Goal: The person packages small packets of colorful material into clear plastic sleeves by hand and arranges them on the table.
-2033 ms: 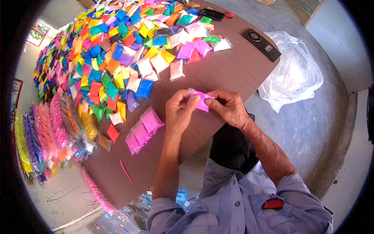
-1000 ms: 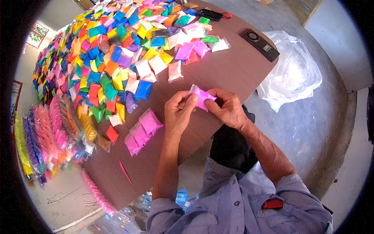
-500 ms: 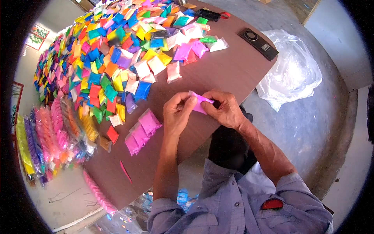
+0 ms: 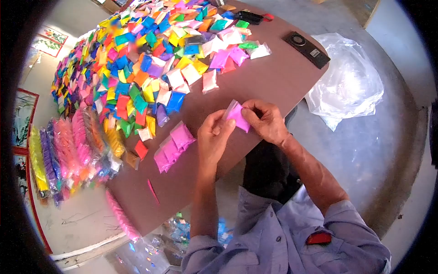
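Pink packet (image 4: 240,119) between the fingers (image 4: 257,105) of left hand (image 4: 213,139) and right hand (image 4: 270,124), colourful packet heap (image 4: 137,68) beyond.

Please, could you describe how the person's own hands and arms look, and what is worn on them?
The left hand and right hand are bare, with no gloves visible. The forearms are bare too, below greyish-blue shirt sleeves that end near the elbows.

Seemingly a packing workshop: coloured packets (image 4: 134,68) heaped across the table's (image 4: 255,75) far side, filled long bags (image 4: 66,150) at its left edge, bare grey floor (image 4: 351,160).
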### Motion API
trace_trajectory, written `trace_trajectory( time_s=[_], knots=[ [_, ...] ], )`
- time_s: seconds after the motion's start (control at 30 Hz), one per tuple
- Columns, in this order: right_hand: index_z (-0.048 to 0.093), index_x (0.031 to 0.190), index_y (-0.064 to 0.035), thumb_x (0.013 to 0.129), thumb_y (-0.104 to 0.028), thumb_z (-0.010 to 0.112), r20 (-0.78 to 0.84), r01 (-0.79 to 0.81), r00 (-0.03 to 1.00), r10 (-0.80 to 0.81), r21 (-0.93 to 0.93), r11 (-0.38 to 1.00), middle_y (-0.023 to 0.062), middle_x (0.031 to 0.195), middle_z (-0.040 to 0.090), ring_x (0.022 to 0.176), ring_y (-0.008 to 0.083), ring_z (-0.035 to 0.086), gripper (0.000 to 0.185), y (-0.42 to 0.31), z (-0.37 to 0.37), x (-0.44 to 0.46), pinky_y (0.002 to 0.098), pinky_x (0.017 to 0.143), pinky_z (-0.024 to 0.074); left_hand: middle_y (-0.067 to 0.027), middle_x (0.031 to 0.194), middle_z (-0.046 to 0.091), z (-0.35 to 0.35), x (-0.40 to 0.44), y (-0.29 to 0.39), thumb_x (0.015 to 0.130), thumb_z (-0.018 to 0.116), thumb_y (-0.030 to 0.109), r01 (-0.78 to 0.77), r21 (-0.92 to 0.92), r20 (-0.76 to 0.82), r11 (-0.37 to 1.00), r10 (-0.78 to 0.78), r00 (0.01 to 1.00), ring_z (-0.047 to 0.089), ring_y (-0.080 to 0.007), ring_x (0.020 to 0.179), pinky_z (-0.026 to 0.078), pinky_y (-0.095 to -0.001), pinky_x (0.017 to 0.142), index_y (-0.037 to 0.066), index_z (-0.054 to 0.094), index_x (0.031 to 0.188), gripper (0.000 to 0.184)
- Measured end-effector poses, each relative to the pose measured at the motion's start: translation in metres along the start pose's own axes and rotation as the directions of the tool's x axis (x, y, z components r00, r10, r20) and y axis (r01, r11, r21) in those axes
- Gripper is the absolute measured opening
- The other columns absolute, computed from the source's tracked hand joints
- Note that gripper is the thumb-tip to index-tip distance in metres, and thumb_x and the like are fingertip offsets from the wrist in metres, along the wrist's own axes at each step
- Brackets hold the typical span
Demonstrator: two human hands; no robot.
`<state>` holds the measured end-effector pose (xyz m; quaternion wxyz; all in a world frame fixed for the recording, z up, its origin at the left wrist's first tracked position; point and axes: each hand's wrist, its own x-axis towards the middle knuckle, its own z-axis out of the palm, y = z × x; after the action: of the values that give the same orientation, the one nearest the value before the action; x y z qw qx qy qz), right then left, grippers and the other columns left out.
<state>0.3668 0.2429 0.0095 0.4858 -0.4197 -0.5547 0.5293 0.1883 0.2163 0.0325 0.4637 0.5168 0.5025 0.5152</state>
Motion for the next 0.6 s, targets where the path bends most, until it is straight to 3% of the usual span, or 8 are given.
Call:
trace_trajectory(
  time_s=[0.07,0.2,0.3,0.37,0.47,0.6],
  knots=[
    [0.07,0.107,0.0011,0.1,-0.013,0.068,-0.05,0.031,0.998,-0.029,0.026,0.999,0.0008,0.091,0.069,0.08,0.0066,0.061,0.016,0.001,0.0,0.0,0.0251,0.07,0.0515,-0.0021,0.095,0.071,0.001,-0.005,0.0,0.096,0.075,0.017,0.098,0.029,-0.072,0.995,-0.095,0.993,0.064,-0.0075,0.084,0.052,-0.0232,0.074,-0.001,0.071,0.112,0.024],
    [0.07,0.108,0.0016,0.099,-0.011,0.067,-0.043,0.099,0.994,-0.098,0.021,0.995,0.0018,0.091,0.07,0.08,0.0068,0.061,0.016,0.004,0.0,0.001,0.0254,0.07,0.0519,-0.0035,0.094,0.071,0.001,-0.006,-0.008,0.099,0.071,0.017,0.103,0.016,-0.086,0.995,-0.101,0.991,0.064,-0.0098,0.082,0.051,-0.025,0.074,-0.001,0.071,0.11,0.022],
    [0.07,0.11,0.0006,0.1,-0.013,0.067,0.022,0.034,0.999,-0.036,0.077,0.996,-0.0025,0.088,0.066,0.083,0.0058,0.059,0.017,-0.004,-0.004,0.001,0.0242,0.074,0.0498,-0.0018,0.091,0.071,-0.002,-0.008,-0.012,0.098,0.072,0.015,0.06,0.023,-0.069,0.998,-0.058,0.996,0.064,-0.007,0.083,0.051,-0.0221,0.075,-0.001,0.072,0.11,0.02],
    [0.071,0.11,0.0008,0.101,-0.013,0.066,0.103,0.049,0.994,-0.044,-0.048,0.998,-0.001,0.089,0.067,0.084,0.006,0.06,0.017,-0.001,-0.007,0.003,0.0244,0.075,0.0505,-0.0017,0.093,0.071,-0.003,-0.011,-0.015,0.098,0.071,0.013,0.05,0.069,-0.026,0.996,-0.048,0.999,0.063,-0.0067,0.084,0.051,-0.0225,0.075,-0.001,0.072,0.109,0.018],
    [0.071,0.109,0.0029,0.1,-0.011,0.065,0.037,0.054,0.998,-0.057,0.086,0.995,0.0051,0.093,0.071,0.085,0.0092,0.063,0.018,0.004,-0.004,0.001,0.0271,0.073,0.0529,-0.0007,0.094,0.07,0.01,-0.013,-0.002,0.098,0.072,0.013,0.059,0.037,-0.057,0.998,-0.056,0.997,0.062,-0.0062,0.084,0.05,-0.0226,0.075,-0.002,0.071,0.108,0.018],
    [0.071,0.11,0.0027,0.1,-0.012,0.066,-0.02,0.043,0.999,-0.041,0.116,0.992,0.0055,0.094,0.071,0.085,0.0091,0.062,0.018,0.003,-0.003,0.0,0.0274,0.073,0.0527,0.0005,0.093,0.068,0.025,-0.018,0.005,0.098,0.072,0.013,0.106,-0.002,-0.087,0.994,-0.106,0.991,0.06,-0.0055,0.085,0.049,-0.0224,0.075,-0.002,0.069,0.106,0.018]
  ],
)
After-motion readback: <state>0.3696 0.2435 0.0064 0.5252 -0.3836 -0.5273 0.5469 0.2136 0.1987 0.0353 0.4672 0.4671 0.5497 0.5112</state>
